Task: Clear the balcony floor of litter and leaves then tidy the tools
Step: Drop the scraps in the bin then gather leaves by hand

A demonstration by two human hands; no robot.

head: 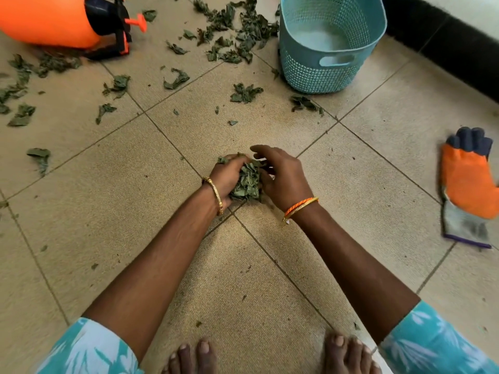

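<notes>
Two hands: left hand (228, 175) and right hand (280, 176) cup one leaf clump (247, 183) between them, low over the tiled floor (108, 211)
Left hand: fingers curled round the clump's left side, grasping it
Right hand: palm against the clump's right side, fingers loosely bent over the top; looks like pressing more than gripping
Leaf clump: dry, crumpled green bits, likely very light, brittle, sheds crumbs; no stiffness, falls apart if pinched at one point
Hold: judged best scooped from both sides and under, palms closed together
Loose leaves (237, 31): scattered across far floor, thickest just left of basket
Basket (328, 47): teal, perforated, upright, well apart from hands; likely drop spot
Sprayer (54, 20): orange, lying on its side, far left
Glove (467, 184): orange-grey, flat on floor, right
</notes>
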